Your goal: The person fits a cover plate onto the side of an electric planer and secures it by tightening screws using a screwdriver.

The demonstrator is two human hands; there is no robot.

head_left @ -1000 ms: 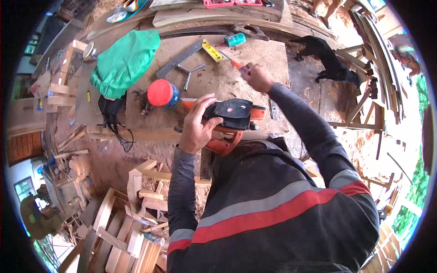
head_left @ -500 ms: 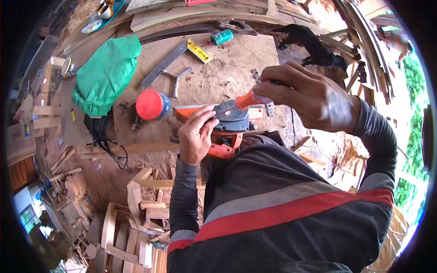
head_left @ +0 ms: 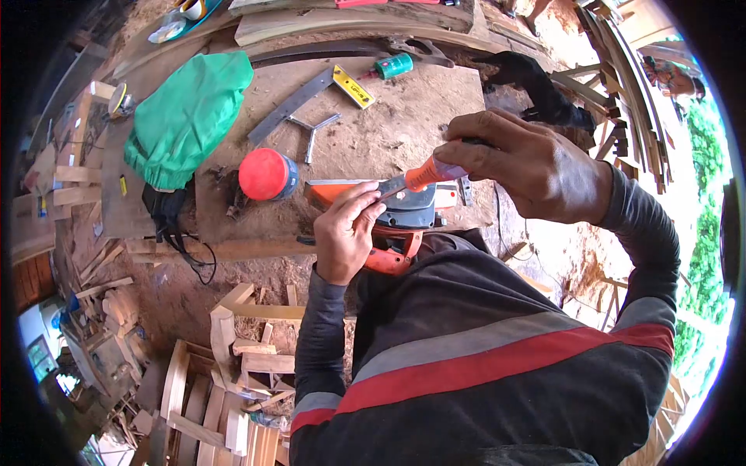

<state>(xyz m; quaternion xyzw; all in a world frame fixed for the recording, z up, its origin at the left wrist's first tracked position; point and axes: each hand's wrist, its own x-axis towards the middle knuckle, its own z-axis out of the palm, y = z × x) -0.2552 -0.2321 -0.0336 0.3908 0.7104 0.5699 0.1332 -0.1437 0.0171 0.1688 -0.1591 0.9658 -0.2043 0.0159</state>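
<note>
My right hand (head_left: 536, 171) is closed around the orange handle of a chisel (head_left: 426, 175), whose flat metal blade points left. At the blade's end, the fingertips of my left hand (head_left: 342, 242) pinch the tip. Directly beneath the chisel lies an orange and dark grey power tool (head_left: 408, 210), resting at the bench's near edge against my shirt. Part of that tool is hidden by my left hand. A jar with a red lid (head_left: 263, 174) stands to the left of my left hand.
On the dusty workbench (head_left: 365, 140) lie a yellow-handled try square (head_left: 353, 85), a Y-shaped wrench (head_left: 311, 133), a green bottle (head_left: 394, 66) and a handsaw (head_left: 420, 51). A green cloth cover (head_left: 190, 116) sits left. Wooden frames (head_left: 225, 388) stand below; a person (head_left: 672, 79) is far right.
The view has shifted slightly, so the bench items sit a little further right. Both hands keep their hold on the chisel, and its blade shows a bit more clearly.
</note>
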